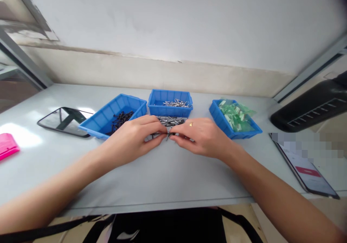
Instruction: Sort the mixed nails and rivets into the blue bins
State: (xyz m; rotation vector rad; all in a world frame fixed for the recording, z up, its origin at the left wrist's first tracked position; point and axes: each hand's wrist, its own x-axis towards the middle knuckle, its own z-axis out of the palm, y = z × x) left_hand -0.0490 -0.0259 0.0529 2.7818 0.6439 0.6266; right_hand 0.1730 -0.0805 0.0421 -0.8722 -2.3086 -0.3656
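My left hand (137,136) and my right hand (203,136) meet over the middle of the table, thumb and fingertips pinched on each side. Between them shows a small thin dark piece (168,134), mostly covered by the fingers; its exact kind is unclear. Just behind the fingertips lies a pile of shiny metal pins (169,120). Left of it, a blue bin (101,115) holds black screw-like parts (123,119). Straight behind stands another blue bin (159,109) with small silver pins (177,103).
On the right, a third blue bin (221,118) holds green-tinted plastic packets (237,116). A phone (306,170) and a large black bottle (309,104) are at the far right. A black-framed mirror (52,120) and a pink object (7,145) lie on the left.
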